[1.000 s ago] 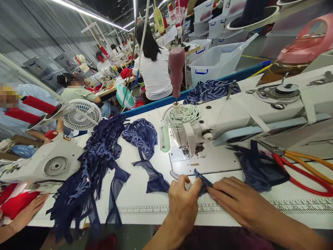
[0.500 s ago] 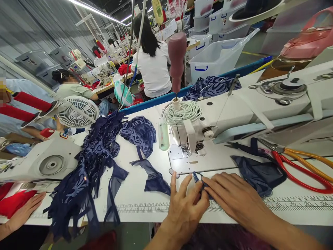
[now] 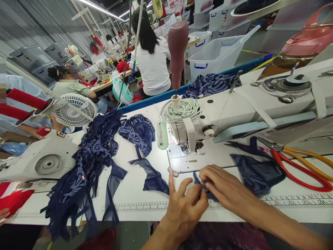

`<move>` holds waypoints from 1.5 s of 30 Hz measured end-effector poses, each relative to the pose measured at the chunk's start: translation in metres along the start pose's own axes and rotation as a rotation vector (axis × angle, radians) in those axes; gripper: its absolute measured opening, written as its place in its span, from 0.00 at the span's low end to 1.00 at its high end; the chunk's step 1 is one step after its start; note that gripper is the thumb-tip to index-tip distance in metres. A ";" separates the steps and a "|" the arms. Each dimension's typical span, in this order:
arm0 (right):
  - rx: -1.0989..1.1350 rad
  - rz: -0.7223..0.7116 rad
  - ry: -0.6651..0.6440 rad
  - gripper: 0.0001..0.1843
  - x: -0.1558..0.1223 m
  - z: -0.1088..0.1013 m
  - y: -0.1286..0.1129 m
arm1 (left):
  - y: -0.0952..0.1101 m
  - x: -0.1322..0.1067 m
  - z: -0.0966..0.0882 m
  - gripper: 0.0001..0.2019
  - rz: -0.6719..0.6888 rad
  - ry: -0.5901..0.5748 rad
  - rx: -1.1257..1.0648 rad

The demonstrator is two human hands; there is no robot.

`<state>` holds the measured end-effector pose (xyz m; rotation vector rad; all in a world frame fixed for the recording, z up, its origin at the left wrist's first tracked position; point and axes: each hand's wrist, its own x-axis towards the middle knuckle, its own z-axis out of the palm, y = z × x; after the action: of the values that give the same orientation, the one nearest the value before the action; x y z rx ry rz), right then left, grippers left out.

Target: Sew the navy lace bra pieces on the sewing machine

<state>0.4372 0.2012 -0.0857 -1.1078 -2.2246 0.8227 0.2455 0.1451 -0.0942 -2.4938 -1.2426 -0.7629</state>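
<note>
My left hand (image 3: 186,205) and my right hand (image 3: 225,187) meet on the white table just in front of the sewing machine (image 3: 234,111). Together they pinch a small navy fabric piece (image 3: 198,180) between thumb and fingers. The left index finger sticks up while the other fingers curl on the cloth. The right hand's fingers lie over the piece and hide most of it. The needle area (image 3: 191,147) is a short way behind the hands.
A heap of navy lace pieces (image 3: 91,163) lies at left, a navy strip (image 3: 153,175) beside my left hand, another navy piece (image 3: 257,173) at right. Red and orange scissors (image 3: 299,163) lie far right. A printed ruler (image 3: 286,199) runs along the front edge. Other people sew behind.
Both hands slid slightly away from me toward the machine with the navy piece, and the right fingers curled more over it. A hand at the lower left has drawn back out of view.
</note>
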 end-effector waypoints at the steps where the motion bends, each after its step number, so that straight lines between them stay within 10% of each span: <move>1: 0.044 0.055 -0.014 0.06 0.001 -0.001 -0.001 | 0.000 0.000 0.000 0.06 0.006 -0.012 0.004; 7: 0.179 0.275 0.026 0.06 0.015 -0.003 0.002 | -0.002 0.002 -0.003 0.06 0.056 -0.080 -0.003; 26: -0.010 0.093 -0.183 0.10 0.026 -0.023 0.014 | -0.002 0.000 0.001 0.05 0.099 -0.111 -0.010; 36: -0.295 0.040 0.089 0.14 0.016 0.011 0.016 | -0.002 0.004 -0.004 0.08 0.164 -0.158 0.038; 45: -0.373 -0.003 0.153 0.12 0.019 -0.001 0.014 | -0.004 0.002 -0.006 0.08 0.134 -0.177 0.010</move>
<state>0.4347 0.2243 -0.0920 -1.2861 -2.3023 0.3117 0.2415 0.1461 -0.0879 -2.6525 -1.1156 -0.5125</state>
